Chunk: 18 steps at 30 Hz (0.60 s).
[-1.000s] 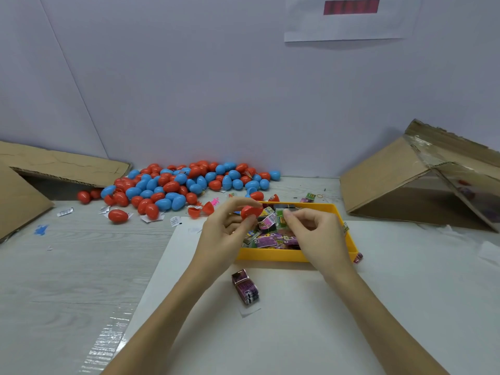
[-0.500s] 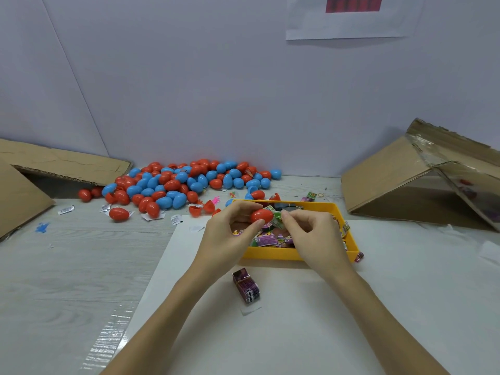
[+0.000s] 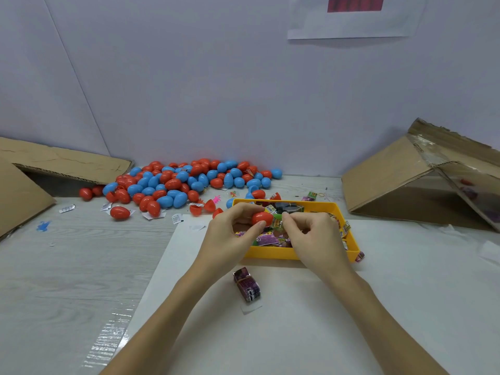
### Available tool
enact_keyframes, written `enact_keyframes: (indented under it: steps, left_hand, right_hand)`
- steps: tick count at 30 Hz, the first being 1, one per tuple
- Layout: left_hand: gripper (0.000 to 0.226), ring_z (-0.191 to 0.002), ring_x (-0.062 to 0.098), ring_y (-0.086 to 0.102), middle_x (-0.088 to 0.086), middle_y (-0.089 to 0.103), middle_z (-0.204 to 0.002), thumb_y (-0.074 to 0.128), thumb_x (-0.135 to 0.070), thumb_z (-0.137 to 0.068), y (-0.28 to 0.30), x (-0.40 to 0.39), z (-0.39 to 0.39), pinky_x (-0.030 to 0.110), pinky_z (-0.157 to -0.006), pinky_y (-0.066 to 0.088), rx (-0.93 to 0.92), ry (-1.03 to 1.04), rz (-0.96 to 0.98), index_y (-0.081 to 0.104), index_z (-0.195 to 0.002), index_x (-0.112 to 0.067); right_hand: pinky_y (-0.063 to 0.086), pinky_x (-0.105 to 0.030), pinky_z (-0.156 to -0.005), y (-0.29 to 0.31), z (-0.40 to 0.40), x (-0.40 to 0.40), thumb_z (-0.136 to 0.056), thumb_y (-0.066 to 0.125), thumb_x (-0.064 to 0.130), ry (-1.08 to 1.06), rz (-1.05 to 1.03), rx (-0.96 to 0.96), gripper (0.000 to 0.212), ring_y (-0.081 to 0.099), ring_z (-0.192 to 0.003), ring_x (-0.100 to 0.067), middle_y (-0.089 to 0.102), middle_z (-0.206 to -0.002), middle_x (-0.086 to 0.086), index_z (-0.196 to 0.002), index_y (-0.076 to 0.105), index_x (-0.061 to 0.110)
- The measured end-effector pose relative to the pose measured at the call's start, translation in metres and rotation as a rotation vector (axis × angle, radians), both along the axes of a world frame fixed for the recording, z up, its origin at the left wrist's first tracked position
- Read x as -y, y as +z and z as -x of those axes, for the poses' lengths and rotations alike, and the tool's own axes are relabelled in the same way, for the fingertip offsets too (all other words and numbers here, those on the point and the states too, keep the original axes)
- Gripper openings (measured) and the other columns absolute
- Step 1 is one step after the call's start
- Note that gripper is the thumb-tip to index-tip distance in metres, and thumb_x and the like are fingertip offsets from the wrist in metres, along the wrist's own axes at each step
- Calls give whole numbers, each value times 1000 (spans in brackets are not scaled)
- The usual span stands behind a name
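- Hands, 2 of them, are meeting above the yellow tray [image 3: 273,253], with both bare forearms reaching in from the near side and converging over its near wall.
- The left hand [image 3: 228,240] is curling its thumb and fingers round 1 red egg [image 3: 262,218] and holding it just above the middle of the tray.
- The right hand [image 3: 315,239] is pinching 1 green packet [image 3: 276,223] between thumb and forefinger and pressing it against the egg's right end. Its other fingers are folding into the palm.
- It is not possible to tell whether the egg is whole or open where the packet is meeting it.
- Small printed packets are filling the tray, overlapping too much to count.
- 1 purple bundle [image 3: 247,285] is lying on the white sheet [image 3: 297,328], just in front of the tray.
- 1 stray packet [image 3: 359,256] is touching the tray's near right corner.
- A pile of eggs [image 3: 184,181], red and blue, is lying behind and left of the tray, too many to count.
- 1 lone red egg [image 3: 119,212] is sitting well to the left of the tray.
- 2 cardboard pieces are lying well apart from the tray: 1 left cardboard [image 3: 62,163] and 1 right cardboard [image 3: 387,180].
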<state>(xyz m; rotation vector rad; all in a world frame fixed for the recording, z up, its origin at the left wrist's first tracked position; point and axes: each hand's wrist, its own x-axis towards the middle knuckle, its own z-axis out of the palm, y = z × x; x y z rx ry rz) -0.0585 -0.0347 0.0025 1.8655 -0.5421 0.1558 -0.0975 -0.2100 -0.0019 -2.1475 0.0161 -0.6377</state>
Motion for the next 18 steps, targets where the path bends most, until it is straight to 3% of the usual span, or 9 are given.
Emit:
enact_keyframes:
  steps: [3,6,8,11,14,18]
  left_hand:
    - [28,-101,5,70,-9,74,-110,74,-17,-92,0,0,1,24,-91,57,-9,-30,17,71,-120,-18]
    - [31,-102,4,71,-10,74,-111,74,-13,-92,1,-1,1,20,-89,57,-46,-71,68,71,-122,-19]
    - [35,-103,5,71,-10,74,-112,75,-10,-91,2,-1,1,22,-90,58,-56,-86,104,71,-124,-20]
    - [46,-107,8,71,-9,74,-113,77,-7,-89,3,-1,1,21,-91,56,-44,-87,160,63,-131,-19]
    - [52,-108,10,71,-7,74,-111,79,-7,-86,4,-1,0,20,-90,55,-46,-86,225,56,-130,-18]
    - [49,-110,10,70,-10,72,-113,78,-4,-86,5,-2,0,19,-91,54,-12,-100,219,56,-128,-18]
  right_hand:
    - [41,-17,-51,0,1,-1,-101,61,31,12,14,11,36,59,-59,-6,63,-57,9,-71,75,18]
    - [51,-16,-62,1,1,-2,-100,63,35,60,-37,7,26,67,-74,-3,72,-71,13,-87,80,21]
    - [57,-20,-70,3,0,-2,-97,67,36,119,-150,-30,19,71,-81,-4,76,-81,11,-97,80,23]
    - [59,-22,-67,6,0,-3,-92,75,29,189,-364,-63,4,74,-81,-8,78,-86,11,-95,78,28]
    - [57,-15,-67,9,2,-5,-88,79,24,207,-487,-36,14,75,-84,-5,78,-89,17,-93,73,35]
    - [58,-17,-70,10,2,-6,-86,79,25,187,-524,-32,15,76,-87,-6,79,-92,14,-97,73,33]
